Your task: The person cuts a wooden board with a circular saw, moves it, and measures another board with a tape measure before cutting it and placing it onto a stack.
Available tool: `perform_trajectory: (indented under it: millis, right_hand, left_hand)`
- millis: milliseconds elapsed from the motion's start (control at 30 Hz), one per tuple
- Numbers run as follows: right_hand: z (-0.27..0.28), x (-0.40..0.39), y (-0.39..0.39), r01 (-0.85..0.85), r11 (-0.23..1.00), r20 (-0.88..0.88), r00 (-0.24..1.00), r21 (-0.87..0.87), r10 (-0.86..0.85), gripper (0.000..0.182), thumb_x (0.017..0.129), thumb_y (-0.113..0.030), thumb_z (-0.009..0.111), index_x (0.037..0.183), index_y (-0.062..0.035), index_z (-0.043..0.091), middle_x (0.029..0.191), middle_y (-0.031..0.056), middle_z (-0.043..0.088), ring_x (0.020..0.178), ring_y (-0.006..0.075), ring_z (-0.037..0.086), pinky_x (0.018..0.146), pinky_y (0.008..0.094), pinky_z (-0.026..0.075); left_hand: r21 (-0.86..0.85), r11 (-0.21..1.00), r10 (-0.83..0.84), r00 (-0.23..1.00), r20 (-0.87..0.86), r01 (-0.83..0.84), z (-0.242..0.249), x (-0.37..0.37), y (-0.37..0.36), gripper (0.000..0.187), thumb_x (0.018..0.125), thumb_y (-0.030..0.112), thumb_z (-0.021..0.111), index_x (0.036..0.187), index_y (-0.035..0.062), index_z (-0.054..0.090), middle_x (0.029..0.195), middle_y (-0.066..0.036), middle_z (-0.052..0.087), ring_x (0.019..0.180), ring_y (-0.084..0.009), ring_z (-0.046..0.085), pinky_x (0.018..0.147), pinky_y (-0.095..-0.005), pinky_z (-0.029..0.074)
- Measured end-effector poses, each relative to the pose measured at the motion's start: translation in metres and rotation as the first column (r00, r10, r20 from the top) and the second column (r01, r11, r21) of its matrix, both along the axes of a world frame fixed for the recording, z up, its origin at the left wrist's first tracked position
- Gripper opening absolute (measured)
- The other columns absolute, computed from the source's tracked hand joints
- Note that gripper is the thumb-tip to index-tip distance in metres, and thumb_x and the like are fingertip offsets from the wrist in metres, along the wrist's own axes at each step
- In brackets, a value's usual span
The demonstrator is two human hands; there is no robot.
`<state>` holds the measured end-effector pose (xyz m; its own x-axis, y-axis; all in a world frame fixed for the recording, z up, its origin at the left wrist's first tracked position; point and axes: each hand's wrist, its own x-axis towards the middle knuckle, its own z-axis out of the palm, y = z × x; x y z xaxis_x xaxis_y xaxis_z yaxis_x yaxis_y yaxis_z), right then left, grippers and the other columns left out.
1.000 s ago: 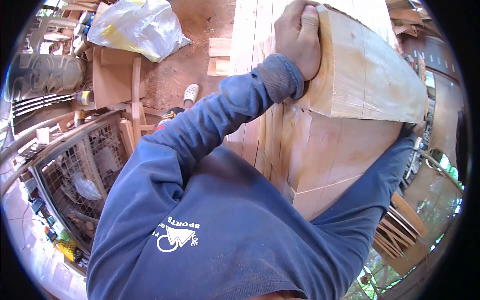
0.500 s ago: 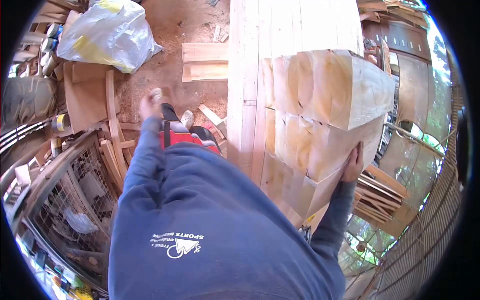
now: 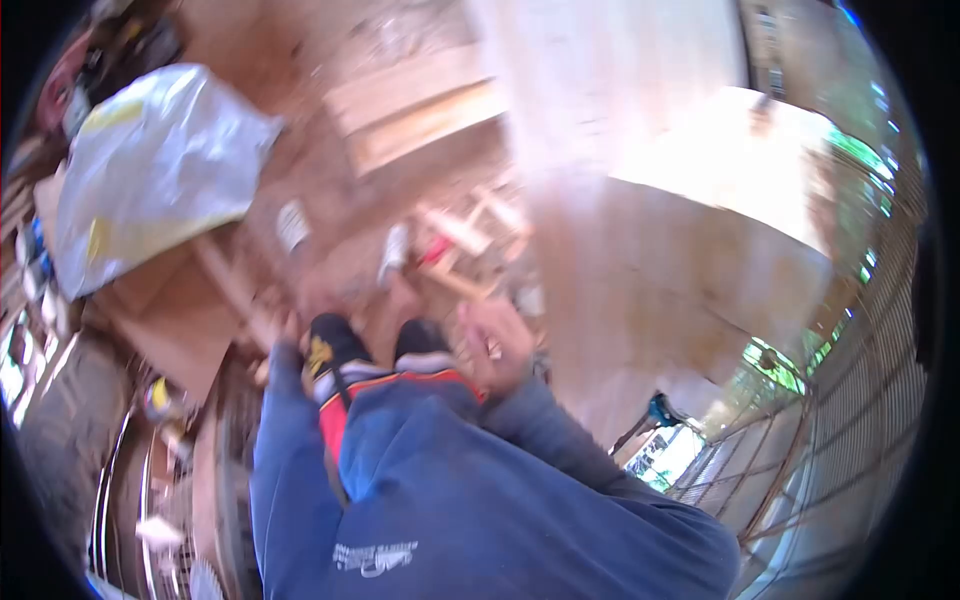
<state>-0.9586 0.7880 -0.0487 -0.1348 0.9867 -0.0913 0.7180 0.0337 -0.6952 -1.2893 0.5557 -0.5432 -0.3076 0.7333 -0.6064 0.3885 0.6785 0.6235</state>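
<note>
My right hand (image 3: 497, 345) hangs beside my right thigh, away from the wooden work surface (image 3: 590, 290). Its fingers look curled in, with a small pale spot among them; blur hides whether it holds anything. Smeared by motion, my left hand (image 3: 287, 332) is low at my left side, near a brown board (image 3: 175, 320). I cannot make out its fingers or anything in them. Both sleeves are blue, and my feet stand on the dusty ground between the hands.
A white and yellow plastic sack (image 3: 165, 170) lies at the upper left. Stacked planks (image 3: 420, 105) rest on the ground ahead. Wood offcuts (image 3: 455, 230) are scattered near my right foot. Wire mesh fencing (image 3: 850, 430) stands at the right.
My right hand has left the stacked wood blocks and come down beside my thigh. The view has swung, and the blocks are no longer visible. My left hand stays low at my side.
</note>
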Motion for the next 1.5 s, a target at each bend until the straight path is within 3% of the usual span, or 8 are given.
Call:
perform_trajectory:
  millis: [233, 433, 633, 733, 1200, 1333, 1433, 1500]
  right_hand:
    - [-0.438, 0.052, -0.057, 0.300, 0.548, -0.010, 0.871, -0.781, -0.491, 0.023, 0.100, -0.022, 0.066, 0.105, -0.0035, 0.078, 0.090, 0.0067, 0.076, 0.084, 0.0161, 0.071, 0.076, 0.0321, 0.056]
    - [-0.700, 0.105, 0.059, 0.164, 0.591, 0.256, 0.964, -0.790, 0.074, 0.036, 0.103, -0.034, 0.060, 0.092, -0.0062, 0.079, 0.085, 0.0098, 0.077, 0.080, 0.0165, 0.072, 0.070, 0.0353, 0.057]
    - [-0.855, 0.080, 0.164, 0.745, 0.234, 0.248, 0.473, -0.624, -0.846, 0.057, 0.102, -0.053, 0.058, 0.134, -0.0073, 0.065, 0.121, 0.0121, 0.070, 0.105, 0.0276, 0.069, 0.086, 0.0469, 0.058]
    - [-0.878, 0.092, 0.180, 0.540, 0.053, -0.029, 0.052, -0.840, -0.998, 0.070, 0.101, -0.066, 0.050, 0.143, -0.0104, 0.057, 0.140, 0.0148, 0.059, 0.124, 0.0317, 0.059, 0.103, 0.0569, 0.050]
    - [-0.913, 0.192, 0.127, 0.369, 0.338, -0.356, 0.020, -0.866, -0.934, 0.096, 0.097, -0.084, 0.038, 0.158, -0.0103, 0.042, 0.154, 0.0180, 0.051, 0.140, 0.0373, 0.051, 0.111, 0.0575, 0.047]
    - [-0.806, 0.185, 0.122, 0.796, 0.137, 0.087, 0.231, -0.590, -0.969, 0.097, 0.100, -0.079, 0.039, 0.147, 0.0040, 0.053, 0.136, 0.0216, 0.066, 0.126, 0.0382, 0.063, 0.102, 0.0499, 0.054]
    - [-0.792, 0.207, 0.095, 0.924, 0.233, 0.422, 0.349, -0.302, -0.837, 0.101, 0.102, -0.078, 0.036, 0.143, 0.0122, 0.054, 0.128, 0.0274, 0.069, 0.123, 0.0397, 0.065, 0.103, 0.0475, 0.052]
    - [-0.682, 0.136, 0.112, 0.856, 0.141, 0.422, 0.380, -0.497, -0.823, 0.099, 0.103, -0.075, 0.040, 0.149, 0.0130, 0.048, 0.148, 0.0244, 0.058, 0.135, 0.0356, 0.057, 0.113, 0.0443, 0.044]
  left_hand:
    - [-0.028, 0.969, 0.238, 0.902, 0.359, -0.244, 0.008, 0.022, 0.241, 0.026, 0.099, 0.020, 0.067, 0.116, 0.0005, 0.072, 0.098, -0.014, 0.077, 0.084, -0.0171, 0.073, 0.077, -0.0334, 0.059]
    - [-0.090, 0.996, 0.046, 0.971, 0.234, -0.025, -0.188, 0.044, 0.294, 0.027, 0.101, 0.013, 0.063, 0.121, -0.0041, 0.068, 0.097, -0.014, 0.076, 0.082, -0.0170, 0.073, 0.076, -0.0312, 0.060]
    - [-0.013, 0.996, -0.080, 0.952, 0.297, 0.088, -0.360, 0.142, 0.390, 0.051, 0.097, 0.021, 0.070, 0.136, -0.0100, 0.057, 0.129, -0.023, 0.069, 0.116, -0.0283, 0.070, 0.100, -0.0385, 0.055]
    - [-0.140, 0.988, 0.025, 0.828, 0.560, 0.066, -0.420, 0.224, 0.425, 0.066, 0.091, 0.033, 0.080, 0.136, -0.0101, 0.058, 0.132, -0.024, 0.068, 0.123, -0.0312, 0.066, 0.104, -0.0401, 0.053]
    - [-0.199, 0.972, 0.094, 0.573, 0.814, 0.123, -0.395, 0.347, 0.362, 0.103, 0.078, 0.026, 0.085, 0.159, -0.0038, 0.028, 0.147, -0.024, 0.048, 0.140, -0.0338, 0.047, 0.113, -0.0451, 0.045]
    - [-0.460, 0.887, 0.365, 0.669, 0.648, -0.039, -0.352, 0.349, 0.341, 0.093, 0.088, 0.033, 0.087, 0.157, 0.0010, 0.032, 0.141, -0.016, 0.057, 0.136, -0.0280, 0.054, 0.110, -0.0420, 0.048]
    - [-0.438, 0.857, 0.501, 0.241, 0.831, -0.272, -0.270, 0.349, 0.339, 0.085, 0.091, 0.023, 0.085, 0.155, 0.0024, 0.034, 0.140, -0.014, 0.059, 0.130, -0.0256, 0.060, 0.109, -0.0387, 0.050]
    - [-0.167, 0.880, 0.407, 0.526, 0.746, -0.444, -0.227, 0.339, 0.327, 0.073, 0.084, 0.012, 0.089, 0.143, -0.0031, 0.048, 0.136, -0.015, 0.062, 0.121, -0.0243, 0.063, 0.107, -0.0375, 0.052]
